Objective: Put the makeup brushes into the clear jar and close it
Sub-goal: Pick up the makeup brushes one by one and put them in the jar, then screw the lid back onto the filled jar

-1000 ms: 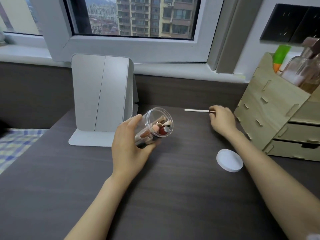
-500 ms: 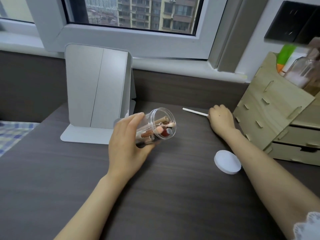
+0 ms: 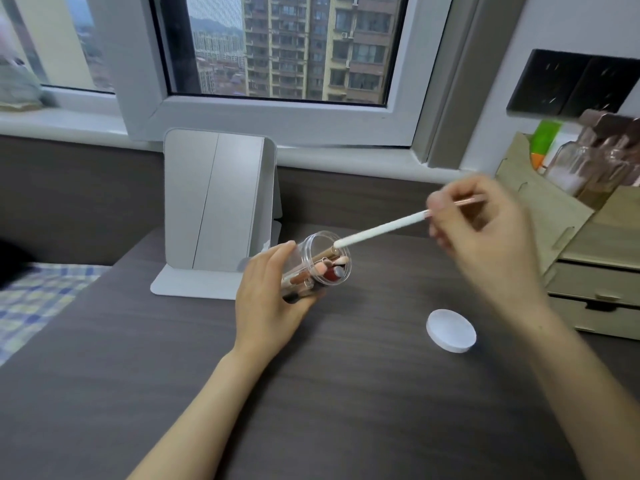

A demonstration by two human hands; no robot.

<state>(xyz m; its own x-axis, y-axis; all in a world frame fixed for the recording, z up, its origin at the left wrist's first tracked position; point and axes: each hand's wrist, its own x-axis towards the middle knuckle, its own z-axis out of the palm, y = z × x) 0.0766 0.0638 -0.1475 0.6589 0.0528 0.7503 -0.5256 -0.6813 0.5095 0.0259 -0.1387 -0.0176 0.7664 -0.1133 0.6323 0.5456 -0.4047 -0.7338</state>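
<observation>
My left hand (image 3: 268,299) grips the clear jar (image 3: 320,259), tilted with its open mouth toward the right and up. Several makeup brushes lie inside it, handle ends showing at the mouth. My right hand (image 3: 485,230) pinches a white-handled brush (image 3: 381,229) by its rose-gold ferrule end, above the desk. The white handle tip is right at the jar's mouth. The bristle end is hidden behind my fingers. The round white lid (image 3: 451,330) lies flat on the desk, to the right of the jar.
A folding grey mirror (image 3: 214,202) stands behind the jar on the dark wood-grain desk (image 3: 311,393). A wooden drawer organiser (image 3: 581,258) with bottles fills the right edge. A checked cloth (image 3: 34,299) lies off the desk's left side.
My right hand has lifted the white brush off the desk and swung its handle leftward to the jar's mouth. My left hand kept the jar tilted in about the same spot.
</observation>
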